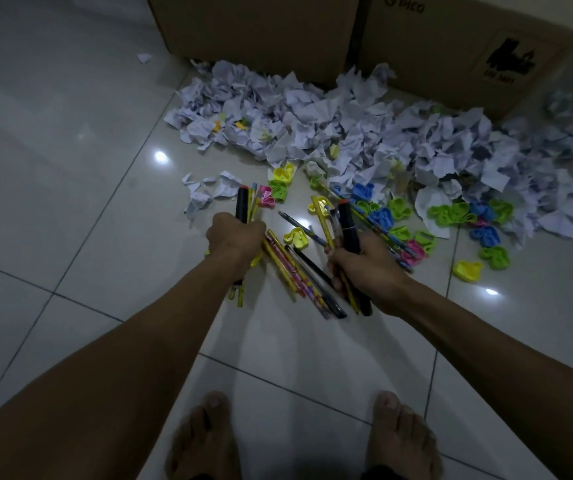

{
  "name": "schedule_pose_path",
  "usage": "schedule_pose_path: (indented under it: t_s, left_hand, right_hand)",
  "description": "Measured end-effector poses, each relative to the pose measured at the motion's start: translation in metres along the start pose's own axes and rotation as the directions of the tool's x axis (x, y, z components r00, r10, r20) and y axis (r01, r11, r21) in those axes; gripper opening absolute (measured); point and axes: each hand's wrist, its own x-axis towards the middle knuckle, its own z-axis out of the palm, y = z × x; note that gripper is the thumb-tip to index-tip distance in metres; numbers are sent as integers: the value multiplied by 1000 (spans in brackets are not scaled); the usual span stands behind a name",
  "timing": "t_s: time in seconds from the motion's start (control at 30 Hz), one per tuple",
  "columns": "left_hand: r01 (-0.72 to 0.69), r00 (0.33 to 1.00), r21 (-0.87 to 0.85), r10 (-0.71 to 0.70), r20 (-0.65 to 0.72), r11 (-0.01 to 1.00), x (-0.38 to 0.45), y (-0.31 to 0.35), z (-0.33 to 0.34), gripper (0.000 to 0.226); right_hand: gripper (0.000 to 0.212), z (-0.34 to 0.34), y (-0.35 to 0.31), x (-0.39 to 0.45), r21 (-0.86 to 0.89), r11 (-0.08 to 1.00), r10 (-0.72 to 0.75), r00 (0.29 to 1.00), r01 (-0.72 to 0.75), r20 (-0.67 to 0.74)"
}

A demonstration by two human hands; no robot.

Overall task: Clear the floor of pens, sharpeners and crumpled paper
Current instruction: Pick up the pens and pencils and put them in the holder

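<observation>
My left hand [235, 242] grips a bundle of pens and pencils [245, 206], among them a black marker with a red tip. My right hand [370, 268] grips a second bundle [345, 220] with another black marker and yellow pens. Between the hands several more pens and pencils [299, 271] show, fanned out; whose grip they belong to I cannot tell. A loose dark pen [300, 226] lies on the tiles behind them. Coloured plastic sharpeners [451, 216] are scattered to the right. A wide heap of crumpled paper [364, 133] lies beyond.
Two large cardboard boxes [257, 29] [458, 53] stand against the far side behind the paper. My bare feet [205, 438] [399, 438] stand on the glossy white floor tiles [70, 202]. A few paper scraps [209, 192] lie apart at the left.
</observation>
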Motion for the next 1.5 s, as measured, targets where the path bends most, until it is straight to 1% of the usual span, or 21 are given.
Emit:
schedule_pose_path:
  t_s: [0.1, 0.17, 0.2, 0.27, 0.33, 0.4, 0.43, 0.5, 0.57, 0.63, 0.7, 0.77, 0.83, 1.0, 1.17, 1.27, 1.33, 1.4, 1.5]
  left_hand:
    - [14, 991, -160, 8, 137, 987, -3, 6, -8, 13]
    - [43, 976, -248, 12, 219, 968, -5, 13, -16, 12]
    - [72, 962, -289, 10, 272, 955, -6, 16, -20, 12]
    - [134, 934, -352, 0, 357, 926, -8, 17, -25, 11]
    - [155, 935, -369, -16, 354, 916, -8, 14, -28, 5]
    - [162, 944, -380, -30, 330, 910, -8, 9, -31, 3]
    - [169, 944, -389, -35, 329, 905, -8, 6, -32, 3]
    - [178, 941, -393, -39, 335, 902, -8, 0, -35, 4]
    - [195, 940, -425, -44, 339, 884, -7, -7, -38, 6]
    - [227, 939, -485, -58, 338, 845, -4, -14, -40, 6]
    - [242, 940, -519, -66, 334, 820, -2, -19, -43, 6]
    - [243, 940, -534, -60, 337, 810, 1, -22, -46, 6]
    - [243, 937, -541, -50, 346, 805, 2, -23, -50, 5]
    - [224, 930, -536, -14, 366, 814, 2, -24, -55, 7]
    - [213, 921, -509, 3, 391, 834, -2, -23, -53, 8]
    - [207, 918, -495, 8, 397, 844, -5, -23, -51, 8]
    - [205, 917, -489, 9, 400, 848, -5, -22, -50, 8]
    - [205, 914, -486, 12, 407, 849, -5, -22, -49, 8]
    - [205, 911, -485, 15, 412, 850, -5, -21, -49, 8]
  right_hand:
    - [11, 2, 6, 5, 19, 998, 54, 998, -53, -23]
    - [16, 6, 11, 9, -17, 999, 39, 997, -40, -61]
    - [20, 7, 14, 11, -79, 997, 6, 995, -14, -98]
    - [25, 11, 19, 13, -262, 964, -94, 982, 48, -164]
    - [26, 15, 24, 13, -435, 897, -171, 969, 78, -179]
    - [27, 21, 27, 10, -581, 811, -193, 968, 66, -159]
    - [33, 24, 27, 9, -660, 749, -205, 968, 59, -146]
    - [51, 29, 28, 7, -782, 621, -233, 965, 52, -121]
    - [70, 35, 23, 6, -839, 542, -247, 962, 38, -116]
    - [81, 42, 19, 7, -879, 476, -258, 961, 38, -98]
    - [84, 49, 17, 9, -904, 422, -273, 960, 61, -63]
    - [79, 56, 16, 10, -914, 395, -280, 960, 91, -25]
    - [69, 60, 17, 10, -912, 396, -269, 963, 102, -9]
    - [44, 61, 19, 13, -874, 475, -254, 967, 99, -29]
    - [28, 58, 17, 16, -835, 546, -193, 981, 76, -37]
    - [32, 56, 12, 18, -792, 610, -144, 987, 29, -75]
    - [34, 55, 10, 19, -780, 626, -114, 988, -7, -101]
    - [34, 54, 8, 20, -784, 620, -103, 989, -19, -105]
    - [32, 56, 8, 20, -814, 581, -129, 988, 9, -81]
